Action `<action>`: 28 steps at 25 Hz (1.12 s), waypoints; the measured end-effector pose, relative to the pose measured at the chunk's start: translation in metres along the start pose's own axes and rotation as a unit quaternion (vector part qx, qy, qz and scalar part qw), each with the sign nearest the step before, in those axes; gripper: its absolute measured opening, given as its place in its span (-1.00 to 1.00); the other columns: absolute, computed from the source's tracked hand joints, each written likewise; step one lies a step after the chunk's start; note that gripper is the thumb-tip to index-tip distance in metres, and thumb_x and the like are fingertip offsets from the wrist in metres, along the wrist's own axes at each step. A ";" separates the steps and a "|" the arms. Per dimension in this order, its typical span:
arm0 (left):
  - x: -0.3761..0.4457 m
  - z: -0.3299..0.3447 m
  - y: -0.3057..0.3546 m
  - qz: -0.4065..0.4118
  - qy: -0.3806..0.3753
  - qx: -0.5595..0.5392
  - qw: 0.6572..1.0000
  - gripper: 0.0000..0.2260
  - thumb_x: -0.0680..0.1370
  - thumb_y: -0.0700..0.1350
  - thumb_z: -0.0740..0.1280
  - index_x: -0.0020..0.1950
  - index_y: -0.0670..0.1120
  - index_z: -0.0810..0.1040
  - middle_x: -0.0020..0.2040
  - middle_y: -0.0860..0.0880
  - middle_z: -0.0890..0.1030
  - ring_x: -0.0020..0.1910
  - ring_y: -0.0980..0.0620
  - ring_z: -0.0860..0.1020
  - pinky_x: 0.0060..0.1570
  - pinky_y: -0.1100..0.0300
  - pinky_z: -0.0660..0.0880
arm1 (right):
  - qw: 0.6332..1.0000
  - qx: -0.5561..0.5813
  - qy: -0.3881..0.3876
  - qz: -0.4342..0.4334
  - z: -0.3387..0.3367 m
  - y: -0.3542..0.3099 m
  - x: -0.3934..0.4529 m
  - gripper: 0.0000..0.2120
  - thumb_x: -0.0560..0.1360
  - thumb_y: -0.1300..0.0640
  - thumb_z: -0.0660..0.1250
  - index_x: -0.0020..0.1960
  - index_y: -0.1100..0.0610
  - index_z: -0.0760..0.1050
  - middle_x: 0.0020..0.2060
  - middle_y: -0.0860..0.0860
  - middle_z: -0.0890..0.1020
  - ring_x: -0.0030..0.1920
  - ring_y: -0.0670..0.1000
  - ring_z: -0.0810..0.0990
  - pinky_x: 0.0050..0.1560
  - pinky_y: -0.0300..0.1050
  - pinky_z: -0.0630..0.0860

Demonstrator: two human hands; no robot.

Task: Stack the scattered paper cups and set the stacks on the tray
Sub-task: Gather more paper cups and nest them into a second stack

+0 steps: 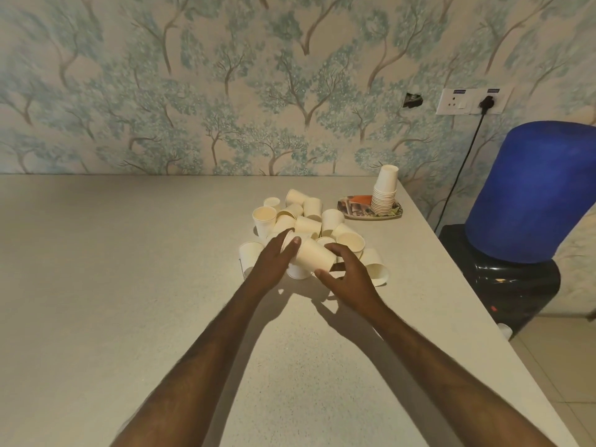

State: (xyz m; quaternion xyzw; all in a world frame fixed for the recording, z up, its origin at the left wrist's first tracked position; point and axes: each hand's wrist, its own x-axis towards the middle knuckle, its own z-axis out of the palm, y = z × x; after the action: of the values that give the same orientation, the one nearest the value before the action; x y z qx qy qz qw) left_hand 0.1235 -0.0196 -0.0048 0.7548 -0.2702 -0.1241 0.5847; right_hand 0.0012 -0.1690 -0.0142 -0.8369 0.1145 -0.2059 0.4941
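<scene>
Up close, both hands meet on one tilted paper cup (314, 257): the left hand (274, 261) wraps its mouth end, the right hand (346, 277) pinches its base, each grip closed on it. Loose cups (309, 221) lie heaped just behind it on the pale speckled bench (129, 269). Beyond the heap, the patterned tray (354, 209) carries a stack (384, 191). Tree-print wallpaper (225, 85) backs the bench; a blue water bottle (535, 188) stands right of the tray.

The worktop (129, 285) carries one tray (350, 208) bearing one stack of cups (383, 195), roughly fifteen loose paper cups (309, 225) in a heap, and two hands (274, 262).
</scene>
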 end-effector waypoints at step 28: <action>0.014 0.017 0.012 -0.003 0.046 -0.101 0.994 -0.60 0.72 0.01 0.15 0.56 0.03 0.27 0.50 -0.11 0.34 0.38 -0.14 0.46 -0.03 0.03 0.65 | 0.917 0.210 0.240 0.240 -0.056 0.019 0.037 -0.25 0.53 0.02 0.41 0.58 -0.06 0.06 0.39 0.11 0.42 0.26 0.16 0.53 0.19 0.15 0.60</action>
State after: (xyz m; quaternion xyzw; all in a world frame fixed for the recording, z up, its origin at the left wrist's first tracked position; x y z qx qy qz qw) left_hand 0.1233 -0.0431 0.0033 0.6978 -0.2265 -0.1174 0.6693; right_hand 0.0086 -0.2358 0.0016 -0.5868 0.3812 -0.2947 0.6508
